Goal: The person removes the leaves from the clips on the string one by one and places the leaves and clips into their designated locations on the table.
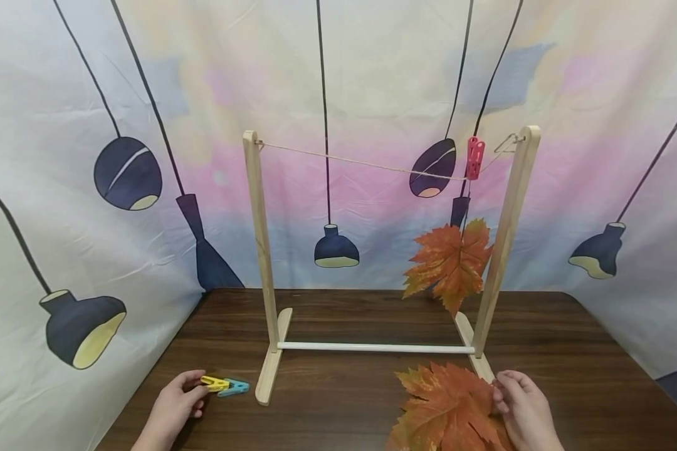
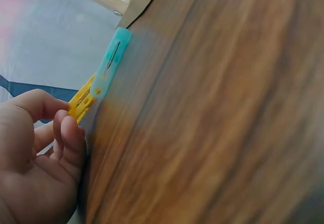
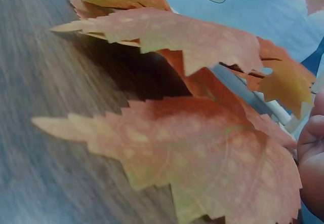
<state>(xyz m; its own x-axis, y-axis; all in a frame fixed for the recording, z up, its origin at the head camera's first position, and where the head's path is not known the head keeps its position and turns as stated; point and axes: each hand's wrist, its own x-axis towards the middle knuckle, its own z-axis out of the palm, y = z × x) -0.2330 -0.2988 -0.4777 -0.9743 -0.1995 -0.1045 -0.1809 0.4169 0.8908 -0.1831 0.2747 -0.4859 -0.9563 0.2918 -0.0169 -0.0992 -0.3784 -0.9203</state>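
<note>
Across the tabletop [image 1: 327,401] I have two bare hands at work, one at each side of the stand. My left hand [image 1: 175,401] pinches one yellow peg [image 1: 214,383] between thumb and fingers. One blue peg [image 1: 234,388] meets the far end of the yellow one, touching it; I cannot tell from either view whether the yellow is clipped on. Both pegs are near the stand's left foot [image 1: 269,376].

My right hand [image 1: 521,404] has its fingers curled, pinching the edge of the orange leaves [image 1: 448,404], which are at the near side of the tabletop, in front of the right foot [image 1: 481,368]. They overlap, so I get no firm count; the right wrist view shows their tips fanned out above the wood, with only a bit of the hand at the border.

I count two posts [image 1: 263,238], one white rod [image 1: 372,347] joining them low down, and one string [image 1: 344,159] strung between their tops. One red peg [image 1: 474,158] sits on the string close to the right post, and one hanging leaf [image 1: 450,260] dangles below it. Behind stands one backdrop [image 1: 372,94] with seven painted lamps [image 1: 336,250] on cords.
</note>
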